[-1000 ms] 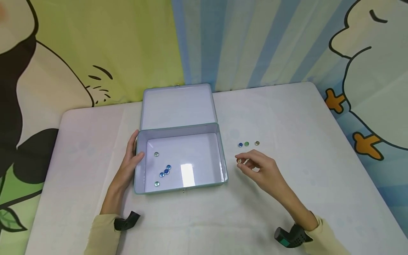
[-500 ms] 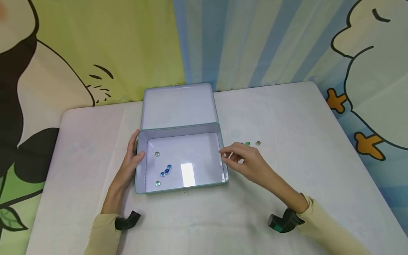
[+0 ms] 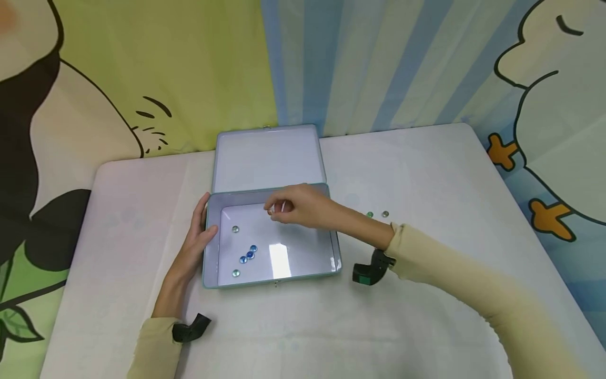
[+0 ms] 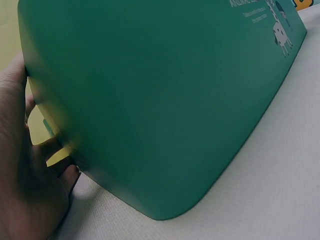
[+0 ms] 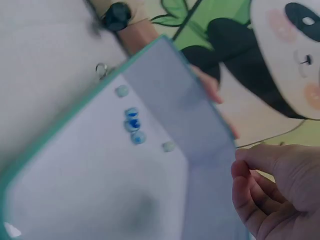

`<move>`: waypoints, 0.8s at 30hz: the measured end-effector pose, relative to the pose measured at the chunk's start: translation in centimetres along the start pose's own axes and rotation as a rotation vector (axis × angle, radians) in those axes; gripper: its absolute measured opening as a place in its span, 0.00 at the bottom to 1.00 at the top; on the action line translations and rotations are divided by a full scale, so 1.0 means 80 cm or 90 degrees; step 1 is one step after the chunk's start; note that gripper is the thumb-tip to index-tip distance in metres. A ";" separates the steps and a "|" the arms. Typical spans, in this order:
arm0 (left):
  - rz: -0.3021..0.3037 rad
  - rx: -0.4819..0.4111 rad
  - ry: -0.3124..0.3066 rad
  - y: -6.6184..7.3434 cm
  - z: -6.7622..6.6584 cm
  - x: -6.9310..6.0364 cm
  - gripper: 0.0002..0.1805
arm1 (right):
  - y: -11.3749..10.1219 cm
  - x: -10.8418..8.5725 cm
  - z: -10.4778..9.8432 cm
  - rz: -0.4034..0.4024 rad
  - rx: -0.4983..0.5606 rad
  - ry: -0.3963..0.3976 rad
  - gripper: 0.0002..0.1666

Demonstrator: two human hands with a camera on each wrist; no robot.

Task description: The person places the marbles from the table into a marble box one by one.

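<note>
A lidded tin box (image 3: 303, 279), pale inside and green outside in the left wrist view, lies opened on the table. My left hand (image 3: 193, 245) grips its left wall, thumb over the rim and fingers along the outside. Over the box's inside, my right hand (image 3: 303, 207) pinches a small brownish marble (image 3: 270, 211) between thumb and fingertips; the right wrist view does not show the marble clearly. Below and left of it, several glass marbles lie on the box floor: blue ones (image 3: 250, 255) clustered together, a clear one (image 3: 235, 229) behind them and a pale green one (image 3: 236, 273) in front.
Right of the box, a green marble (image 3: 370, 214) and a brownish marble (image 3: 385, 213) lie on the white tablecloth (image 3: 426, 173), close to my right forearm. The box's lid (image 3: 270, 158) leans back toward the printed curtain (image 3: 189, 79).
My right hand has carried the brownish marble leftward from the table, across the box's right rim, to above its inside. The forearm now hides the blue marble outside. My left hand keeps its place.
</note>
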State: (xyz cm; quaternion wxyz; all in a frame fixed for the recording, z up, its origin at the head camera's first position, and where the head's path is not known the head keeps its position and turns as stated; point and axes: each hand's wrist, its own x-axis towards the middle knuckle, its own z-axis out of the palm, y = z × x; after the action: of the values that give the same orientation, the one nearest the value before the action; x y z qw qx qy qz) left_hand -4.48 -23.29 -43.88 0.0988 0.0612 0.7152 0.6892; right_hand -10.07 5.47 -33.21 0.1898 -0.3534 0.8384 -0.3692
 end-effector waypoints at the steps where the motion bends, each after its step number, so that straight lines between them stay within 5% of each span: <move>1: -0.001 -0.001 0.000 0.000 0.000 0.000 0.41 | 0.002 0.013 0.004 0.007 0.003 -0.026 0.10; 10: -0.007 -0.006 -0.008 0.002 0.000 0.000 0.41 | 0.018 0.084 0.050 0.078 0.000 -0.175 0.10; 24: 0.002 -0.004 -0.008 -0.002 -0.002 0.000 0.40 | 0.036 0.099 0.077 0.108 -0.009 -0.153 0.09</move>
State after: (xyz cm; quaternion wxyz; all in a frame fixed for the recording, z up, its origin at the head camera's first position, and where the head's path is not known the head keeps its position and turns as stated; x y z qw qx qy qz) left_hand -4.52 -23.46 -44.03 0.1022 0.0665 0.7123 0.6912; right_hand -13.19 -1.95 -39.82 0.3168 -0.3243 0.8389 -0.3013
